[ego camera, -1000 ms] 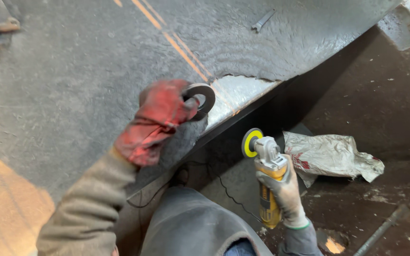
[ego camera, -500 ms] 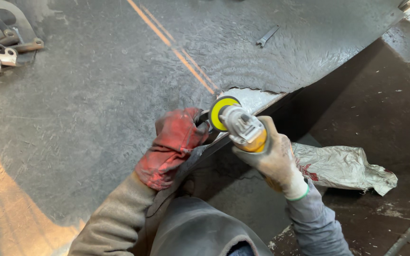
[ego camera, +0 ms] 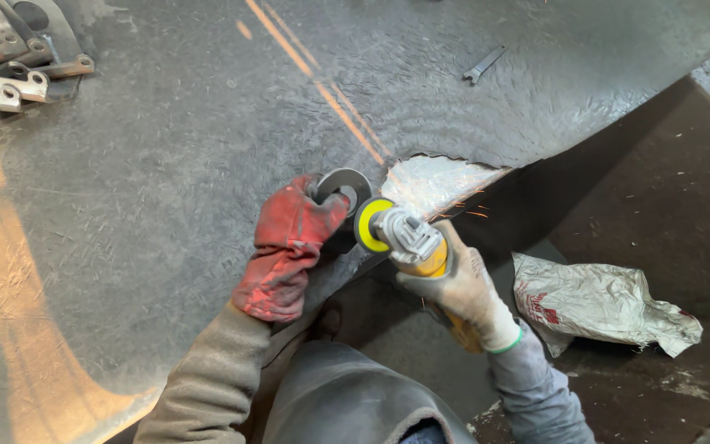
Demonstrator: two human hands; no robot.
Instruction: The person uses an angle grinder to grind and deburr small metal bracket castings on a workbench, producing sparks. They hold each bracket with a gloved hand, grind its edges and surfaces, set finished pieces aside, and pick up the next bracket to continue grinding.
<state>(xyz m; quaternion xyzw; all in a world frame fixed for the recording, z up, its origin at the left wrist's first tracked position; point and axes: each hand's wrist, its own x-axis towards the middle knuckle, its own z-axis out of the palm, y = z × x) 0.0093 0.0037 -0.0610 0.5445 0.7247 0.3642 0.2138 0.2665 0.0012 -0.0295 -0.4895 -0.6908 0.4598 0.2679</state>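
At the near edge of the big steel plate [ego camera: 207, 164], where the rim is notched and ragged, my left hand [ego camera: 293, 238] in its red glove is closed around a round grey metal ring [ego camera: 345, 184], pinning it flat on the plate just beside the bright ground patch [ego camera: 433, 182]. My right hand [ego camera: 462, 288] in a pale glove grips the body of the angle grinder [ego camera: 408, 238], whose yellow-backed disc [ego camera: 371, 224] stands on edge against the ring's near side; a few orange sparks [ego camera: 470, 210] fly off to the right, so I judge the grinding is under way and not finished, though I cannot tell how much of the ring is already dressed. Room is tight between my two hands, which nearly touch. Beyond the plate's edge to the right the dark floor [ego camera: 659, 205] drops away with a crumpled white bag [ego camera: 601, 300] lying well clear. A small wrench [ego camera: 482, 66] rests near the far edge, and a stack of metal brackets [ego camera: 10, 66] sits at the far left corner, both well apart from me.
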